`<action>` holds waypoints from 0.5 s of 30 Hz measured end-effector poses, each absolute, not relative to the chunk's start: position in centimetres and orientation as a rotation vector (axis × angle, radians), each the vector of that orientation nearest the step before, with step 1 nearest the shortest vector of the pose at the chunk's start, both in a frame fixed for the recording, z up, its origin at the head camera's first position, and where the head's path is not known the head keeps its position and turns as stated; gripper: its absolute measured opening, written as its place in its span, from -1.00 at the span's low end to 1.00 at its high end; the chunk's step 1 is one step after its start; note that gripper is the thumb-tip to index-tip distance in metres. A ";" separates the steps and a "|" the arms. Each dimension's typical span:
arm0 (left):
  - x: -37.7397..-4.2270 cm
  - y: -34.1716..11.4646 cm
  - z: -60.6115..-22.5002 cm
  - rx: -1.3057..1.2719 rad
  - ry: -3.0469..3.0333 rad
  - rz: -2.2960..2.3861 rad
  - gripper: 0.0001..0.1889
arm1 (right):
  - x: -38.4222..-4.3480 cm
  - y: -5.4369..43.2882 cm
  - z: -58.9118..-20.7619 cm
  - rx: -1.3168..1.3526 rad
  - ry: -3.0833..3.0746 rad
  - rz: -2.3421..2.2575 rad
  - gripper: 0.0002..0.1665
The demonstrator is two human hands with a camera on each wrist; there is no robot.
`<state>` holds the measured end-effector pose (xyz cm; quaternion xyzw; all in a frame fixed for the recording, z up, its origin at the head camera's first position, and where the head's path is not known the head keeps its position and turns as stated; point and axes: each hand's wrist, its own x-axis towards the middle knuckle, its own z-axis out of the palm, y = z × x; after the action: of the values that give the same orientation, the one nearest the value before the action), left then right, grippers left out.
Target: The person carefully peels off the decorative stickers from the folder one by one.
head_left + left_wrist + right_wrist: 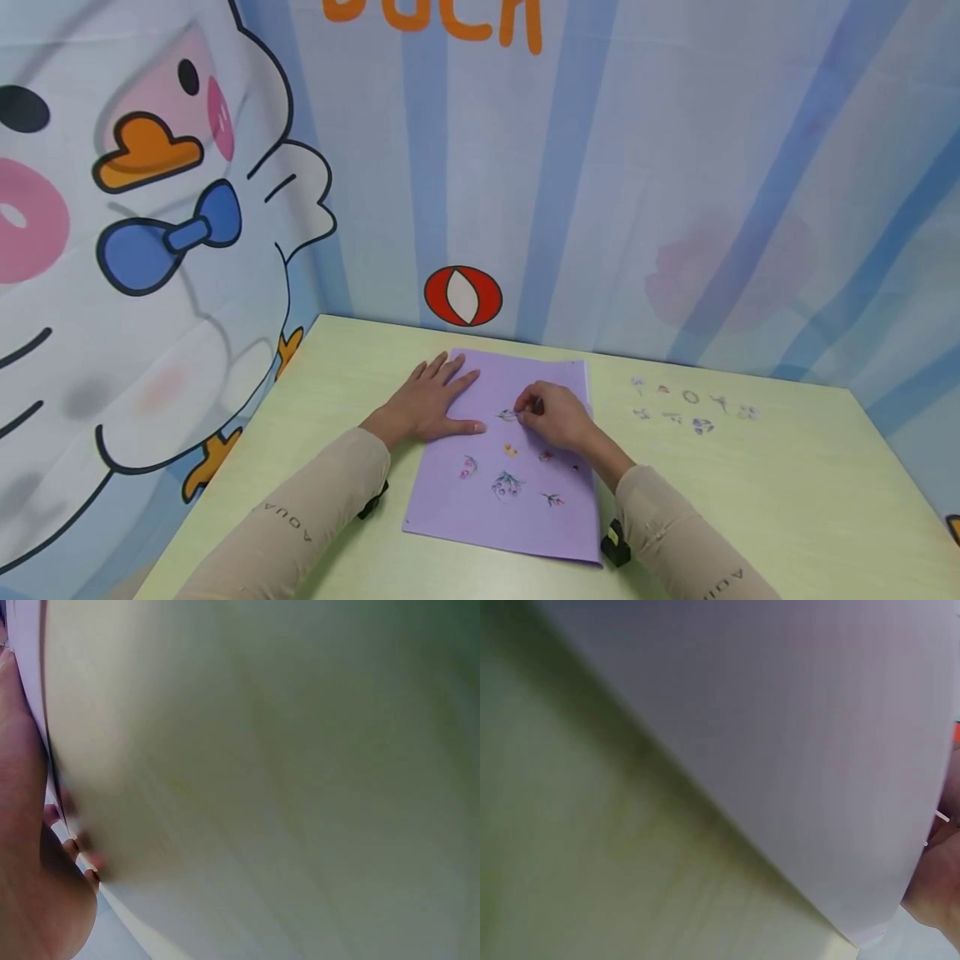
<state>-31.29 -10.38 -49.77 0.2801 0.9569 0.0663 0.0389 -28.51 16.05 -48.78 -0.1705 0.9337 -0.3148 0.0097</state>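
Observation:
A purple sheet [480, 525] lies on the table, bearing several small flower stickers, among them a leafy bunch [507, 485], a pink flower curve [468, 467] and a red-budded sprig [553, 500]. My left hand [431, 404] rests with spread fingers on the sheet's left side. On the sheet's upper half, my right hand [555, 414] has curled fingers and pinches the right end of a green-leaved flower sticker [506, 415]. The right wrist view shows only part of that hand [937, 877] at its edge, with a thin white sliver by the fingers.
Several loose flower stickers [702, 426] lie in two rows on the pale yellow table [750, 500], right of the sheet. A ring-shaped wreath sticker [690, 397] is in the back row. Behind the table hangs a printed cloth [487, 167] with a duck picture.

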 end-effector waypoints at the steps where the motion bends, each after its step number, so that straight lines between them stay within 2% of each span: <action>1: -31.3 -10.4 -49.8 0.860 2.933 0.204 0.08 | -28.5 16.1 -48.8 -0.534 2.912 -0.985 -0.96; 15: -31.6 -10.5 -50.2 0.864 2.937 0.170 0.09 | -28.6 16.6 -48.9 -0.579 2.881 -0.983 -0.96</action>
<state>-31.61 -10.45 -50.23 0.2816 0.9572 0.0554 0.0378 -28.61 16.57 -48.86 -0.1869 0.9295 -0.3172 0.0216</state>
